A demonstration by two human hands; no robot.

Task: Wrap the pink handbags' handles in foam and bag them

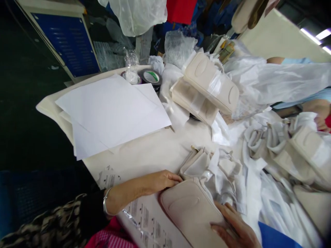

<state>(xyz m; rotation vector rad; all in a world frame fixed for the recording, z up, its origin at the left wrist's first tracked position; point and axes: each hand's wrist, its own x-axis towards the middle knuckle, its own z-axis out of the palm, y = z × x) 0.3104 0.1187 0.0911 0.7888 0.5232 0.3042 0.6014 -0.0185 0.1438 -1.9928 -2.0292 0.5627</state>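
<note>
A cream handbag (191, 210) with a curved raised line on its panel lies at the near edge of the table, between my hands. My left hand (162, 181), with a silver bangle at the wrist, grips the bag's far left corner, its fingers together. On the right end, my right hand (236, 224) holds the bag with the thumb on the panel and the fingers over the edge. Just beyond it lies another cream bag (195, 163) with white wrapping (219, 172) around it. Printed sheeting (147, 217) lies under my left arm.
White paper sheets (116, 113) cover the table's left part. Tape rolls (151, 76) sit behind them. Two stacked cream bags (210, 81) stand at the back, and several more bags (292, 155) crowd the right. Another person's arm (315, 106) reaches in at the right edge.
</note>
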